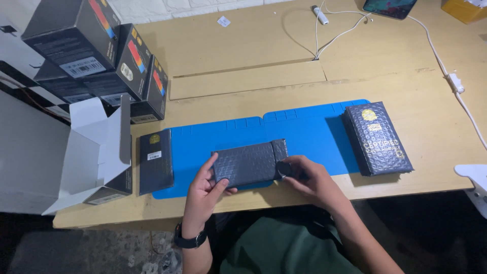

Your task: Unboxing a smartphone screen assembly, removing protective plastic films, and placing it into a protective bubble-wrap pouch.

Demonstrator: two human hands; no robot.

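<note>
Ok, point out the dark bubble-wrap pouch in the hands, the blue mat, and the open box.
dark bubble-wrap pouch (243, 165), head view, middle of its top face
blue mat (309, 134), head view, bare right part
open box (109, 147), head view, raised flap

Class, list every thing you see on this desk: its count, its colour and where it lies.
bubble-wrap pouch: one, dark, on the mat, held at both ends
blue mat: one, desk centre
second pouch: one, dark, at the mat's right edge
flat box: one, black, at the mat's left edge
open carton: one, white inside, far left
stacked boxes: several, dark, top left
cables: white, top right
left hand: grips the pouch's left end
right hand: pinches its right end
</note>
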